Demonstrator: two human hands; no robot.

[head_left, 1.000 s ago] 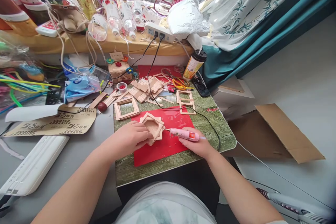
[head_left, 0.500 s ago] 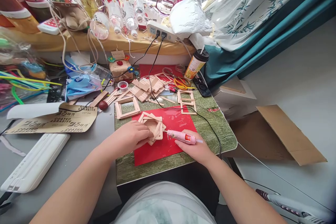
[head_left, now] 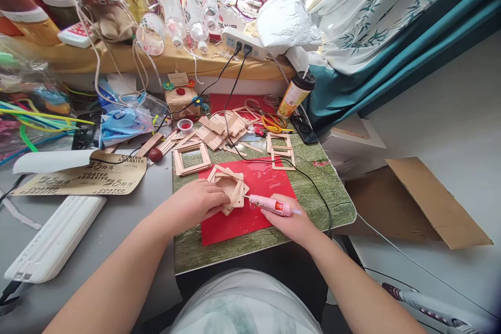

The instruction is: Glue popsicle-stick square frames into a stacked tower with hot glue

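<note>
A stack of popsicle-stick frames (head_left: 237, 195), each turned against the one below, sits on a red sheet (head_left: 270, 177). My left hand (head_left: 199, 199) grips its left side, fingers curled over the rim. In my right hand (head_left: 291, 219) is a pink hot glue gun (head_left: 271, 204), its nozzle pointing left at the stack's right edge. Whether the tip touches the wood I cannot tell. A clear glue stick pokes out of the gun's back end. Behind the stack lie more square stick frames (head_left: 191, 158) and, to the right, two joined ones (head_left: 281, 151).
Loose sticks (head_left: 223, 130) are heaped at the back. A black cord (head_left: 313, 182) crosses the table from the power strip (head_left: 245, 44). Scissors (head_left: 274, 122) and a drink cup (head_left: 296, 95) stand back right. Sandpaper (head_left: 82, 177) and a white power bank-like block (head_left: 55, 240) lie left.
The whole view has shifted slightly. Both hands, the stack and the glue gun keep nearly the same places relative to each other.
</note>
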